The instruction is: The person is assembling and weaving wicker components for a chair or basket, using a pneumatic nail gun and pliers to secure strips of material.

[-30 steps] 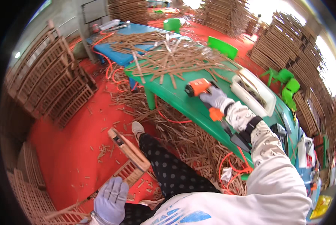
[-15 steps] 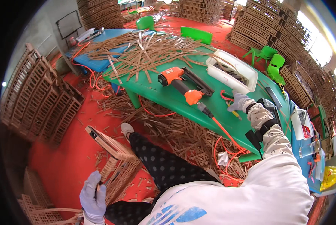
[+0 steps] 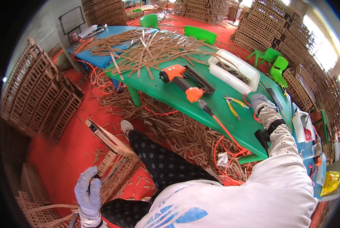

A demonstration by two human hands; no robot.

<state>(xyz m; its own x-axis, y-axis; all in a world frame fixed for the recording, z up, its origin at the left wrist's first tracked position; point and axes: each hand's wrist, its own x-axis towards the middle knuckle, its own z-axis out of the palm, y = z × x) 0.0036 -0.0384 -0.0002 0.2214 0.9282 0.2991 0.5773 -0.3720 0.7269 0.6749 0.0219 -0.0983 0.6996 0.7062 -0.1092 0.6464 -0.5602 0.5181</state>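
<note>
My left hand [image 3: 88,193], in a pale glove, is closed at the near end of a brown slatted basket [image 3: 118,146]. Something small and dark shows between its thumb and fingers, too little to name. The basket leans beside my knee above the floor. Over the green table's right part, my right hand [image 3: 259,101], gloved too, is closed on a red-handled tool [image 3: 247,100], whose head is hidden. Yellow-handled pliers [image 3: 235,106] lie just left of that hand, jaws apart. An orange and black nail gun [image 3: 185,83] rests on the table, joined to an orange hose [image 3: 227,131].
A white bin [image 3: 234,70] with dark strips stands on the green table [image 3: 154,89]. Loose wooden strips [image 3: 147,47] cover its far left and heap on the floor below. Stacked crates [image 3: 37,95] rise at left. Green chairs [image 3: 278,70] stand behind the table.
My right hand has moved right with the red-handled tool, uncovering the yellow-handled pliers. My left hand has shifted slightly up and left in view.
</note>
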